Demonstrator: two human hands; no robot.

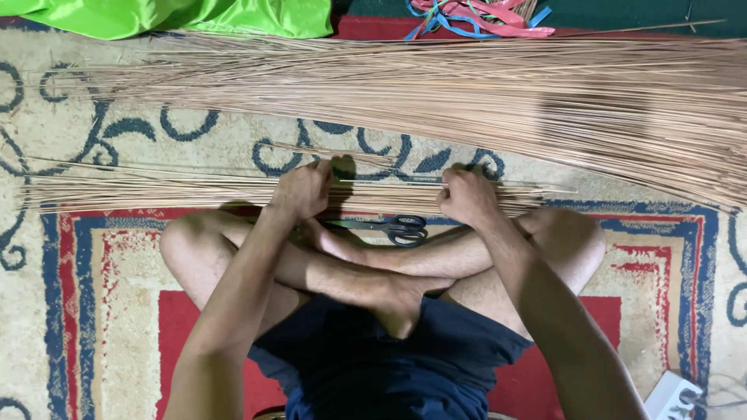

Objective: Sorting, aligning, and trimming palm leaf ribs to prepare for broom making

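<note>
I sit cross-legged on a patterned carpet (101, 257). My left hand (302, 189) and my right hand (467, 194) are both closed on a thin pale stick (389, 181) held level between them. Under the hands lies a small bundle of thin brown sticks (156, 192) that runs left to right across my shins. Black-handled scissors (393, 227) lie on the carpet between my hands, just in front of my crossed legs.
A large pile of long thin sticks (482, 85) stretches across the carpet beyond the hands. Green cloth (171, 15) sits at the top left. Pink and blue ribbons (475, 17) lie at the top centre. A white object (671, 395) is at the bottom right.
</note>
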